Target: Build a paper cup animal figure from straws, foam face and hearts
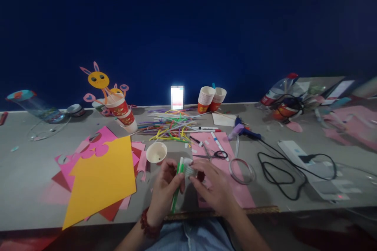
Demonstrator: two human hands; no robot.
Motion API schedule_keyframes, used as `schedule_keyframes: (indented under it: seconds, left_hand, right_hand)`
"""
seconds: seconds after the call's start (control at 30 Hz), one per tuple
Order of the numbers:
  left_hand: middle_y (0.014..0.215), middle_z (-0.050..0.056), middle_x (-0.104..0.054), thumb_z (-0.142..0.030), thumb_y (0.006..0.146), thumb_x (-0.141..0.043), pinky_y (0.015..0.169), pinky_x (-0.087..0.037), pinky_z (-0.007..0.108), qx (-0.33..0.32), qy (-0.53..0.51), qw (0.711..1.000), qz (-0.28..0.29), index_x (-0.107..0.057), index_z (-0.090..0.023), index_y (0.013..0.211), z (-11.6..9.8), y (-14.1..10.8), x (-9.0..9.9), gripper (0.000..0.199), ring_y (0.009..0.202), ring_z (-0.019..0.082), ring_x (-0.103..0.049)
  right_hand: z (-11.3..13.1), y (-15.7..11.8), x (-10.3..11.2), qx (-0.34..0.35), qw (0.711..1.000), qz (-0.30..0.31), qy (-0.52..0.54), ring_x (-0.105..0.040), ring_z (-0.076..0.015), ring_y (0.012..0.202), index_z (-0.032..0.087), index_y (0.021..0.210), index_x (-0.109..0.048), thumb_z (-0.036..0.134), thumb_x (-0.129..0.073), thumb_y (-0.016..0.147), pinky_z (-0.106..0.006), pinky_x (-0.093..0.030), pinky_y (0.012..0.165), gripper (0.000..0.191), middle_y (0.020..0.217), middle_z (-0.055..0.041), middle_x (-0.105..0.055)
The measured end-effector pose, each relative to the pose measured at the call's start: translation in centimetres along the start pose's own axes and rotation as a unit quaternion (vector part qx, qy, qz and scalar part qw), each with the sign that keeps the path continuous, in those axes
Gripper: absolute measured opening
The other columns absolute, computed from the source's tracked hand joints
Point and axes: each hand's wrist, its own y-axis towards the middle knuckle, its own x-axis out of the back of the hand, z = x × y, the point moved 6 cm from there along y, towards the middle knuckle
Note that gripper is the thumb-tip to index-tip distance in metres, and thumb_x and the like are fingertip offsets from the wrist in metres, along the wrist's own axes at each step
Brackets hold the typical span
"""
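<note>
Near the table's front edge, my left hand (166, 184) is closed around a thin green stick with a white piece (180, 166) at its upper end; whether this is one thing or several held together, I cannot tell. My right hand (213, 186) pinches a small, whitish, ribbed round thing (190, 168) right beside the stick. Its kind is unclear, and the fingers cover part of it. Just behind my left hand stands an open paper cup (156, 153). Pink paper (235, 180) lies beneath and beside my right hand, with black-handled scissors (219, 154) on it.
Yellow paper (103, 180) overlaps pink and red sheets at left, near decorated cups (120, 111). Coloured pipe cleaners (173, 125) and stacked cups (206, 100) stand behind. At right are a glue gun (246, 130), a tape roll (240, 171), a looping cable and a power strip (309, 172).
</note>
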Motion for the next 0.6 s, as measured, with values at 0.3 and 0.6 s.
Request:
schedule_keyframes:
  seconds: [0.3, 0.6]
  left_hand:
    - [0.061, -0.009, -0.049, -0.041, 0.087, -0.070, 0.042, -0.034, 0.016, -0.002, 0.054, 0.998, -0.018, -0.051, -0.021, 0.093, 0.1, -0.1, 0.2, 0.028, 0.042, 0.004, -0.042]
    - [0.053, -0.012, -0.042, -0.040, 0.080, -0.076, 0.039, -0.025, 0.014, 0.068, -0.083, 0.994, 0.018, -0.049, -0.023, 0.093, 0.9, -0.2, -0.6, 0.034, 0.036, 0.003, -0.033]
  right_hand:
    - [1.1, 1.1, 0.9, 0.088, 0.992, 0.027, -0.089, -0.071, -0.0230, 0.100, 0.025, 0.118, -0.065, 0.019, -0.056, 0.095, -0.036, -0.060, 0.085, 0.025, 0.109, -0.0098, -0.075]
    - [0.9, 1.2, 0.7, 0.085, 0.990, 0.045, -0.101, -0.069, -0.0227, 0.103, 0.024, 0.119, -0.066, 0.023, -0.049, 0.101, -0.038, -0.058, 0.086, 0.024, 0.112, -0.0088, -0.075]
